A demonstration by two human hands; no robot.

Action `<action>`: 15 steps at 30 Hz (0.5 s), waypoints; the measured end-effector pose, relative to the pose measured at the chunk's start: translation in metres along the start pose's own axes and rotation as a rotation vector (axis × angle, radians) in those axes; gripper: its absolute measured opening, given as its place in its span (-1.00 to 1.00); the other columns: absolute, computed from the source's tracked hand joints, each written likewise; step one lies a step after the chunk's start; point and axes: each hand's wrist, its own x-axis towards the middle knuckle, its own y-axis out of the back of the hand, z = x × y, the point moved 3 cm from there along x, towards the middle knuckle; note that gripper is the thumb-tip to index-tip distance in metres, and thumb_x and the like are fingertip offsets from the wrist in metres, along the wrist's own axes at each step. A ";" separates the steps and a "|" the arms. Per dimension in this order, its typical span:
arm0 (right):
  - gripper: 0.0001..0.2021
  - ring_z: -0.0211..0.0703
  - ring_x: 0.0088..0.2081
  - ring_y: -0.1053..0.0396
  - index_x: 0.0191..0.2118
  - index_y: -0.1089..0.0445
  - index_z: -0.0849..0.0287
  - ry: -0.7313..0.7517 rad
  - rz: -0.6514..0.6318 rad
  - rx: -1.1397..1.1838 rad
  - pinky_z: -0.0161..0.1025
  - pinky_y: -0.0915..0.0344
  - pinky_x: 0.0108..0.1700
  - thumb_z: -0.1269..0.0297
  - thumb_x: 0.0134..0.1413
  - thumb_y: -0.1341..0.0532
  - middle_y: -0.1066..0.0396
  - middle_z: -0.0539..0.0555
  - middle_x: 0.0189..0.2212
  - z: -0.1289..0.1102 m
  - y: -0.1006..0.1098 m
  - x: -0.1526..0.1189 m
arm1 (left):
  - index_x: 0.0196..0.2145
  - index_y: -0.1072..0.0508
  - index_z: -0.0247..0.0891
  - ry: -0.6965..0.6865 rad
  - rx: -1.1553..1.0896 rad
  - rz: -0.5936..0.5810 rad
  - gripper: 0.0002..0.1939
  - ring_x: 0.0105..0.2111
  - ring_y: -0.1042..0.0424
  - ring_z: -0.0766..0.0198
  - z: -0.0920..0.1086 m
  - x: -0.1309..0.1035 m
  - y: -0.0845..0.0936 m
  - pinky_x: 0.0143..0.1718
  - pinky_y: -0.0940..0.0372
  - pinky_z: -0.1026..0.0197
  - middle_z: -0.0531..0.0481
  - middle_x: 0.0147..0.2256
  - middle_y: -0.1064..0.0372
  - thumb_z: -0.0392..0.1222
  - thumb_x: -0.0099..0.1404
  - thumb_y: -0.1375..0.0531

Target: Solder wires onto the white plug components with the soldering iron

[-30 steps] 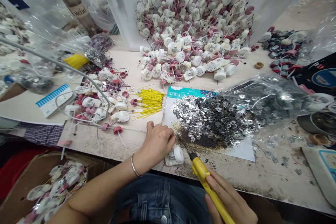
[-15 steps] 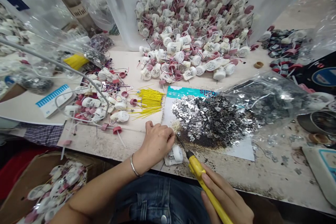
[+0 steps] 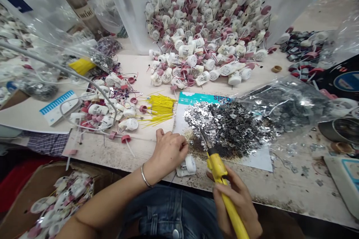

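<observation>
My right hand (image 3: 238,201) is wrapped round a yellow soldering iron (image 3: 216,168), whose dark metal tip reaches over the near-left side of a heap of small shiny metal pieces (image 3: 232,127). Curled closed, my left hand (image 3: 170,152) rests at the table's front edge; what its fingers hold, if anything, is hidden. Just right of it lies a white plastic part (image 3: 189,166) with a round end. The metal heap lies on a white sheet with a teal strip (image 3: 196,98). Beyond my left hand is a bundle of yellow wires (image 3: 161,107).
A large pile of white and pink wired parts (image 3: 196,33) spills from a translucent bin at the back. More such parts (image 3: 103,110) lie to the left under a grey cable (image 3: 70,69). A plastic bag (image 3: 291,108) and a round tin (image 3: 328,130) are on the right.
The soldering iron has moved up and right with my right hand, its tip going from beside my left fingers to the metal heap. My left hand has hardly moved.
</observation>
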 end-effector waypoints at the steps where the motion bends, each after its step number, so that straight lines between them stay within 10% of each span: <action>1: -0.86 -0.06 -0.08 -0.47 -0.29 -0.38 0.18 0.029 0.001 0.014 -0.20 -0.53 -0.20 0.55 0.04 -0.19 -0.28 0.17 0.11 0.000 -0.007 0.003 | -0.45 -0.46 -0.23 0.000 -0.002 0.000 -0.79 -0.33 -0.38 0.15 0.000 0.000 0.000 -0.11 0.05 -0.05 -0.01 -0.42 -0.49 -0.20 0.29 -0.10; 8: -0.82 -0.25 -0.21 -0.50 -0.41 -0.34 0.20 0.121 0.031 0.007 -0.40 -0.51 -0.30 0.62 -0.06 -0.26 -0.28 0.10 0.04 0.005 -0.028 0.020 | -0.37 -0.52 -0.23 -0.054 -0.072 -0.049 -0.77 -0.31 -0.41 0.18 -0.007 -0.001 0.010 -0.17 -0.02 0.05 -0.02 -0.37 -0.50 -0.16 0.36 -0.10; 15: -0.82 -0.18 -0.07 -0.45 -0.44 -0.32 0.21 0.122 0.074 -0.021 -0.34 -0.52 -0.20 0.62 -0.06 -0.28 -0.27 0.11 0.04 0.005 -0.015 0.019 | -0.30 -0.51 -0.25 0.043 0.239 0.297 -0.82 -0.17 -0.31 0.04 -0.042 0.026 0.034 -0.12 -0.05 -0.02 -0.15 -0.25 -0.46 -0.25 0.34 -0.09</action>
